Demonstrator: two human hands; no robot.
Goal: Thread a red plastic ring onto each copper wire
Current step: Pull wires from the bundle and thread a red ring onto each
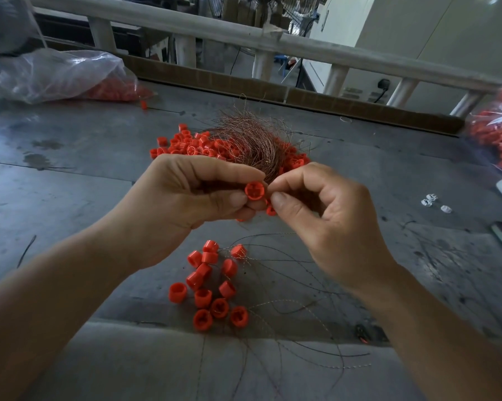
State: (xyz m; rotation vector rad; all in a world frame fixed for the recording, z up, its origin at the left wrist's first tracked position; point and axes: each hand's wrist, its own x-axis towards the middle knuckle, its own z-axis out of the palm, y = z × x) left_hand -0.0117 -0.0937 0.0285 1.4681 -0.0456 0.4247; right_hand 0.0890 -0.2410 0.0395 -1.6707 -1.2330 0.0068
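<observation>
My left hand pinches a red plastic ring between thumb and forefinger, its open face turned toward me. It also holds another red ring lower in the fingers and the base of a copper wire bundle that fans out behind. My right hand pinches thumb and forefinger together right beside the ring; the thin wire in that pinch is too fine to see. Below my hands lie several red rings with wires through them, wires trailing to the right.
A heap of loose red rings lies behind the hands on the grey table. A clear bag of rings sits far left, another bag far right. Small white parts lie at right. A railing runs behind.
</observation>
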